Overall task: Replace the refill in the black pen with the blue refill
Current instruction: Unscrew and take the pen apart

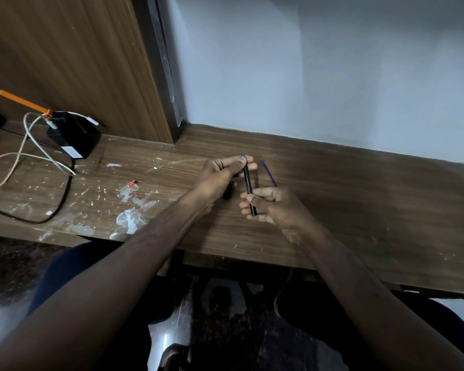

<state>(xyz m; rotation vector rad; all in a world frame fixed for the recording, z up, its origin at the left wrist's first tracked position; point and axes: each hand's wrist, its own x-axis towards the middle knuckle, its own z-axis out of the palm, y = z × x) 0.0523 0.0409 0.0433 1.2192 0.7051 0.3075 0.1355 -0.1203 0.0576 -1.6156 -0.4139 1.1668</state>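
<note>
Black pen (248, 184) sits at frame centre, held above the wooden desk (359, 199) w/ both hands, axis running near-vertical in the picture. Left hand (220, 174) pinches the upper end: thumb and forefinger pressed together around the barrel near the blue-tipped end, remaining fingers curled in. Right hand (268, 206) pinches the lower end between thumb and forefinger; other fingers loosely curled beneath. Blue refill (269, 176) lies flat on the desk just right of the pen, apart from both hands, partly hidden behind the right hand's knuckles.

Handling, est.:
- Pen: light, rigid, smooth plastic barrel; likely slippery under twist. Grip near each end, either side of the joint, for max torque. Joint position cannot be read at this res.
- Refill: very light, thin, flexible tube; bends or kinks if pressed mid-length. Take hold near the tip end, fingertip pinch only, and feed straight in.

Upper left of frame: black adapter (74, 135) w/ white cable (32, 145), clear of the work area.
</note>
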